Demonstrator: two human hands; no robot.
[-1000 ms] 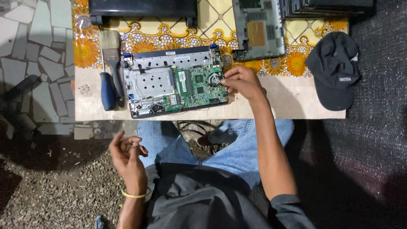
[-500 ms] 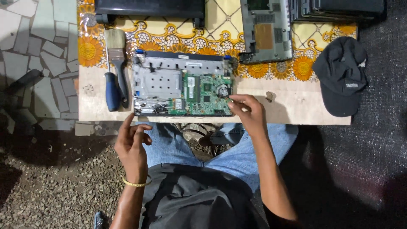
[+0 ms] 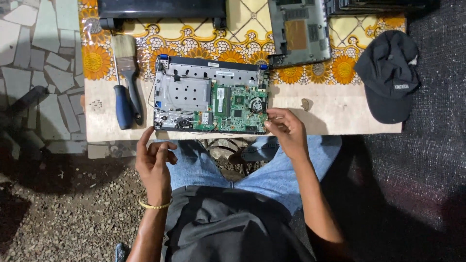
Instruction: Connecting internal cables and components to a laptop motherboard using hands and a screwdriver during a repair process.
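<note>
Brush [image 3: 127, 53] and screwdriver [image 3: 122, 104] flank opened laptop [image 3: 208, 99]; right hand [image 3: 286, 131] seemingly pinches its corner.

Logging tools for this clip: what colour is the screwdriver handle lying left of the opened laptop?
Blue screwdriver handle, clearest in the head view.

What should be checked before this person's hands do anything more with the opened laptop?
1. Laptop lying flat on the table: ok, though its near edge sits close to the table's edge.
2. Right hand has a hold: ok, fingertips on the near right corner, by the fan.
3. Left hand has a hold: not ok, one fingertip reaches the near left corner, the rest is off the table.
4. Screwdriver and brush within reach: ok, just left of the laptop.
5. Loose screws out of the way: cannot tell, too small to see.
6. Cap clear of the work: ok, far right.
</note>
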